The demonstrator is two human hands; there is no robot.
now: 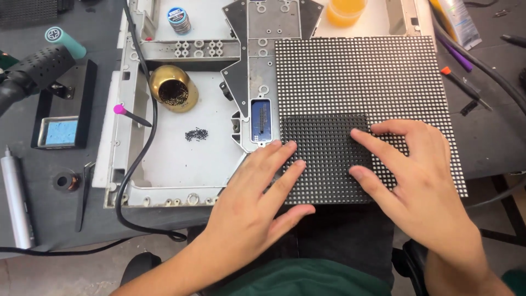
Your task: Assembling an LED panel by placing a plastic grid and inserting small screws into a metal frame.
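My left hand (257, 197) and right hand (416, 175) lie flat, fingers spread, gripping nothing, pressing the dark grid (326, 159) (lower-left corner) onto the panel (361, 77) before me.

Single head view, worn high, looking steeply down and forward over bench (33, 208); close range, both hands fill lower frame; no second view.

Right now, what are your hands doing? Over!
Left hand flat, open, on dark LED mask. Right hand open, holding its other edge. Mask lies on LED panel. Nothing blocking.
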